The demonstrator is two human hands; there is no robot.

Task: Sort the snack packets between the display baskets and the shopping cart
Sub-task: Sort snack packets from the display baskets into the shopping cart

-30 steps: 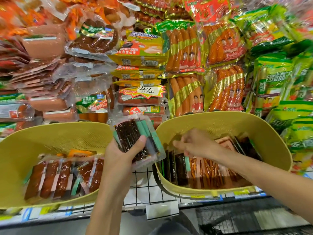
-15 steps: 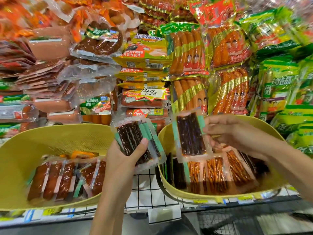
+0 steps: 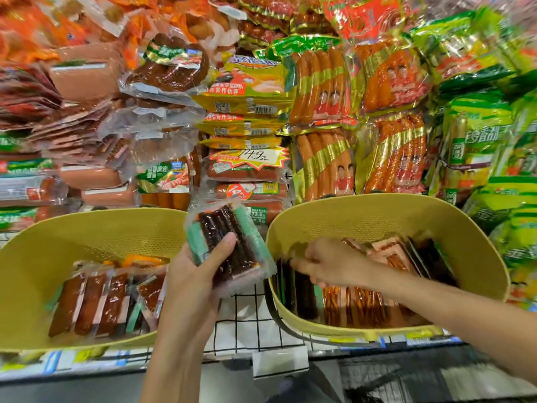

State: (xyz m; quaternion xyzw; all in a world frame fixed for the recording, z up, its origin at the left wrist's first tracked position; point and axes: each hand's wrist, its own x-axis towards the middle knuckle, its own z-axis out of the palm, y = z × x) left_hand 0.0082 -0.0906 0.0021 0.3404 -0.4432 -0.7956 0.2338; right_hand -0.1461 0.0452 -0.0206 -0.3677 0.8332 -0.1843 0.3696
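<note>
My left hand [image 3: 200,274] grips a stack of dark snack packets [image 3: 229,242] with green edges, held up between the two yellow baskets. My right hand [image 3: 331,263] reaches down into the right basket [image 3: 377,205]. Its blurred fingers stretch left onto the dark packets [image 3: 302,295] standing at that basket's left end. Orange stick packets [image 3: 363,303] fill the middle of the right basket. The left basket [image 3: 87,225] holds several reddish-brown packets [image 3: 98,301] lying side by side.
Hanging and stacked sausage packs fill the wall behind the baskets, with a 14.9 price tag [image 3: 255,155] at the centre. A white wire grid shelf [image 3: 247,321] shows between the baskets. The dark mesh of the shopping cart [image 3: 406,382] lies at the bottom right.
Half a second ago my right hand held one dark packet up beside the stack. Now that hand is back down in the right basket, without the packet. My left hand's stack stays raised.
</note>
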